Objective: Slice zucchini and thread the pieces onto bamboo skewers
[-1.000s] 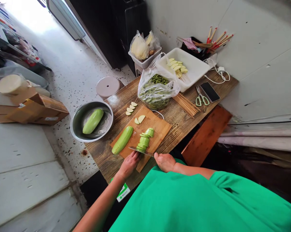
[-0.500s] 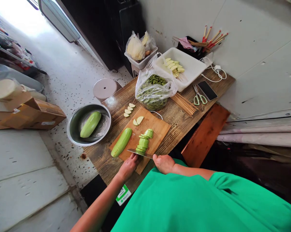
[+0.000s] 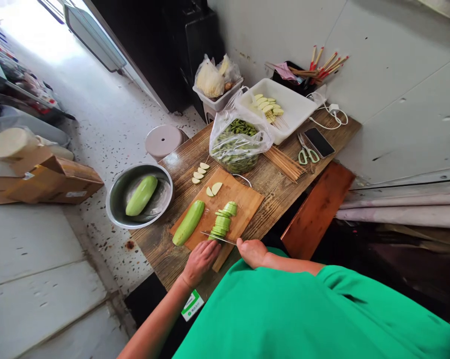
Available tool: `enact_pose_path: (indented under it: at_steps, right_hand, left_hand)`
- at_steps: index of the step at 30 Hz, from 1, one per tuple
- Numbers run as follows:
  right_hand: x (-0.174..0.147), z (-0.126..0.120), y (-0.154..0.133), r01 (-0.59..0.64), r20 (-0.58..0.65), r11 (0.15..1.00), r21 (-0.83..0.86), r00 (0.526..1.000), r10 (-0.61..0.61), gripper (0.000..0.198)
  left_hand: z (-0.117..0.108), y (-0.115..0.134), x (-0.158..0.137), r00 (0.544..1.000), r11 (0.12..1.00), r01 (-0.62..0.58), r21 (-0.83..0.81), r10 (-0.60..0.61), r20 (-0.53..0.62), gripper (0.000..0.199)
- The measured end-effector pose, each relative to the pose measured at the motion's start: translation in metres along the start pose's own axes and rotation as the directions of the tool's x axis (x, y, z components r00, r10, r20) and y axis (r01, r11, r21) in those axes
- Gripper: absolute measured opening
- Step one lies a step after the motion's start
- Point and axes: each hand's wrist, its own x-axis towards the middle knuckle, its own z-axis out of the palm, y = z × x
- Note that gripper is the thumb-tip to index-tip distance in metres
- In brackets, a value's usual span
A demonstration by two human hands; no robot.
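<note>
My right hand (image 3: 253,252) is closed around the handle of a knife (image 3: 219,238), whose blade lies across the near end of a partly sliced zucchini (image 3: 222,223). With fingers bent, my left hand (image 3: 201,260) grips the zucchini's uncut end, close beside the blade; that end is mostly hidden. Several slices stand in a row beyond the knife on the wooden cutting board (image 3: 243,199). To the left on the board lies a long zucchini half (image 3: 188,223). Two pale cut pieces (image 3: 214,189) rest near the board's far edge.
A metal bowl (image 3: 112,212) with a whole zucchini (image 3: 141,195) is at the table's left end. Behind the board sit a plastic bag of green pods (image 3: 239,142), a white tray (image 3: 297,102) with skewered slices, wooden skewers (image 3: 284,163), scissors (image 3: 307,150) and a phone (image 3: 319,142).
My left hand has shifted slightly right and its fingers now cover more of the zucchini's near end. The knife blade has moved slightly right at its tip. The whole view has shifted a little.
</note>
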Motion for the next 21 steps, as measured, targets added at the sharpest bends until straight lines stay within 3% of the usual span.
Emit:
enact_pose_path:
  at_steps: [2,4,7,9,11,13,15,17,19,21]
  right_hand:
    - [-0.002,0.0,0.001,0.018,-0.027,1.0,-0.007,0.999,-0.018,0.022]
    - [-0.003,-0.001,0.003,0.03,-0.044,0.999,-0.013,0.999,-0.031,0.021]
    - [-0.004,-0.001,0.004,0.054,-0.057,0.998,-0.016,0.997,-0.055,0.02]
    - [-0.005,-0.002,0.004,0.069,-0.063,0.997,-0.025,0.996,-0.07,0.02]
    - [-0.007,-0.004,0.004,0.077,-0.066,0.996,-0.037,0.995,-0.08,0.02]
    - [-0.009,-0.005,0.005,0.086,-0.076,0.996,-0.038,0.993,-0.089,0.021]
    - [-0.011,-0.006,0.006,0.104,-0.082,0.994,-0.027,0.991,-0.106,0.022]
    - [-0.013,-0.006,0.006,0.118,-0.082,0.993,-0.023,0.989,-0.12,0.023]
    - [-0.014,-0.006,0.006,0.127,-0.074,0.992,-0.026,0.989,-0.129,0.023]
    - [-0.014,-0.006,0.005,0.129,-0.067,0.991,-0.034,0.989,-0.131,0.024]
  left_hand:
    - [-0.016,0.003,0.016,0.988,0.99,0.144,-0.005,-0.144,-0.052,0.023]
    - [-0.027,0.003,0.036,0.973,0.975,0.221,-0.008,-0.22,0.073,0.025]
    - [-0.034,-0.002,0.062,0.938,0.976,0.216,-0.028,-0.2,0.285,0.036]
    - [-0.035,-0.003,0.068,0.93,0.976,0.212,-0.039,-0.189,0.316,0.04]
    - [-0.036,-0.003,0.063,0.944,0.974,0.223,-0.03,-0.208,0.254,0.035]
    - [-0.037,-0.001,0.046,0.955,0.959,0.282,0.009,-0.282,0.088,0.032]
    - [-0.033,0.001,0.021,0.92,0.926,0.374,0.043,-0.365,-0.141,0.034]
    - [-0.023,0.001,-0.006,0.907,0.935,0.351,0.05,-0.325,-0.269,0.03]
    - [-0.008,-0.001,-0.026,0.958,0.976,0.212,0.049,-0.198,-0.208,0.027]
    - [0.009,-0.004,-0.035,0.994,0.995,0.095,0.04,-0.092,-0.055,0.028]
